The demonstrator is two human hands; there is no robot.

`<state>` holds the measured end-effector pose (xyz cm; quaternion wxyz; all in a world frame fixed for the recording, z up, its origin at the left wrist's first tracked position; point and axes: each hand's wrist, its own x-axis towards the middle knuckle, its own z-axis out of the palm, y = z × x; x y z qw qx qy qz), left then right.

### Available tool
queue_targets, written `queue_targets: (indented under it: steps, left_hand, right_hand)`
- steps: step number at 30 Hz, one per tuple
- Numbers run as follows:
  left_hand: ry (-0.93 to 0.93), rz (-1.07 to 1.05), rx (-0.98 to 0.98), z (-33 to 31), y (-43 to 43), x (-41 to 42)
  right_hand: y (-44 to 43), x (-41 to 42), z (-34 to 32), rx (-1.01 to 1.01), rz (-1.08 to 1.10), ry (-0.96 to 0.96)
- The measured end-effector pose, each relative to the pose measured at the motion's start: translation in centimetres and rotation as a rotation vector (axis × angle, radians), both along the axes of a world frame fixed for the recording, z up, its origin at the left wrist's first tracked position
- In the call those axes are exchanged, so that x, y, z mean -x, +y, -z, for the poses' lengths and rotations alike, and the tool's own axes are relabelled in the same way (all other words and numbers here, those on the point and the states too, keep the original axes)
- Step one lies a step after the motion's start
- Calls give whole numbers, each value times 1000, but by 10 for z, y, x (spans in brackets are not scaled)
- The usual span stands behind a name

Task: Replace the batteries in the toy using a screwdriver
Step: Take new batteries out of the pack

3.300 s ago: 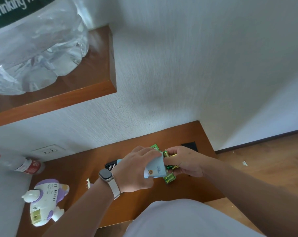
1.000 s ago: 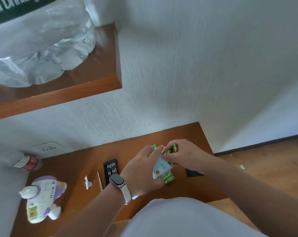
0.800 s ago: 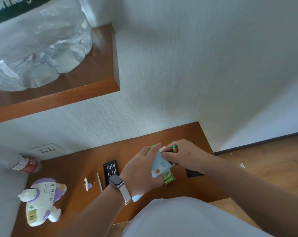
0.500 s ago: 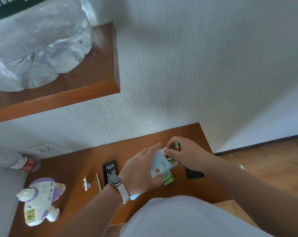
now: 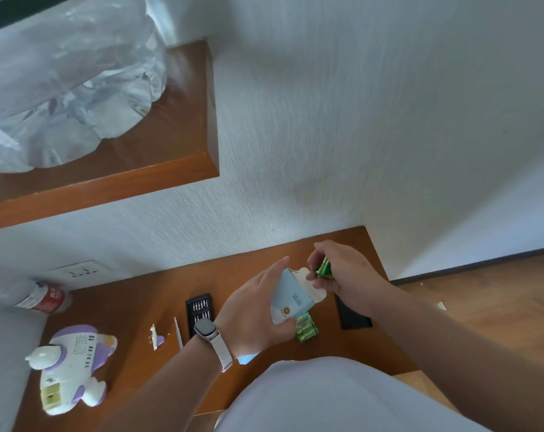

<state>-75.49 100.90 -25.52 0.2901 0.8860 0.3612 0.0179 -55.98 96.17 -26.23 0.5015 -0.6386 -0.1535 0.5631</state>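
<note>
Wooden desk [image 5: 127, 307] set against a white textured wall [image 5: 327, 120], with two hands over its right half. Right hand [image 5: 342, 272]: thumb and fingertips pinch green batteries [image 5: 323, 269], two as far as shows, just above the open flap of one light blue carton [image 5: 291, 299]. Left hand [image 5: 252, 319] grips that carton from the left, fingers curled round it, its mouth tilted toward 1 o'clock; one watch [image 5: 206, 328] sits on the wrist. At 6 o'clock from the carton, on the desk, lies one shrink-wrapped pack of green GP batteries [image 5: 306, 328]; how many it holds is unclear. At 3 o'clock one black lid [image 5: 353, 313] lies flat. Toward 9 o'clock come one black bit case [image 5: 198, 308], one slim screwdriver [image 5: 177, 336] and one small white-and-purple battery cover [image 5: 155, 336]. Well apart at 8 o'clock the single white-and-purple toy plane [image 5: 77, 360] lies with its yellowish battery bay showing, far from both hands. One red-labelled bottle [image 5: 43, 299] lies near the wall socket [image 5: 77, 271]; at 11 o'clock one shelf [image 5: 108, 182] bears wrapped water bottles [image 5: 61, 88]
</note>
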Motion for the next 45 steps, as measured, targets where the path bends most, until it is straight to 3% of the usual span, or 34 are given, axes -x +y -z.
queue_targets:
  steps: [4,9,14,26,45]
  left_hand:
    - [4,-1,14,1,1,-1]
    - [0,1,20,2,3,-2]
    - [-10,12,18,4,4,-2]
    - [-28,22,13,0,3,-7]
    - [-16,61,-44,3,8,-6]
  right_hand:
    - [3,3,-3,24,54,88]
    - [4,3,-1,12,-97,-243]
    - [4,7,2,16,-170,-400]
    - [1,9,5,12,-284,-492]
    - [-2,7,7,-56,-277,-528]
